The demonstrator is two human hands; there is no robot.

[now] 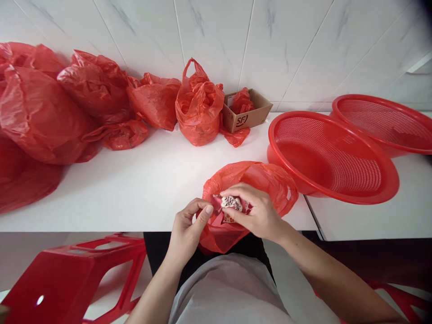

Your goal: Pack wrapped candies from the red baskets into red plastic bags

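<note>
An opened red plastic bag point(249, 173) lies at the table's front edge, partly hanging over it, with both my hands above its mouth. My right hand point(258, 209) pinches a small white, bone-like piece with dark lettering point(231, 203) between thumb and fingers. Beneath that piece, a patterned red-and-cream item point(228, 218) shows in part. My left hand point(191, 225) is closed in a pinch at the left edge of a small glossy pink packet point(216, 202), which reaches toward the white piece. Whether the packet and the white piece are joined is hard to see.
Filled red bags point(43, 112) line the wall at left; a tied bag point(198, 112) stands beside an SF cardboard box point(248, 114) containing red plastic. Two red perforated baskets point(337, 191) are at right. A red stool point(50, 279) stands below left. The white table point(162, 180) has a seam at right.
</note>
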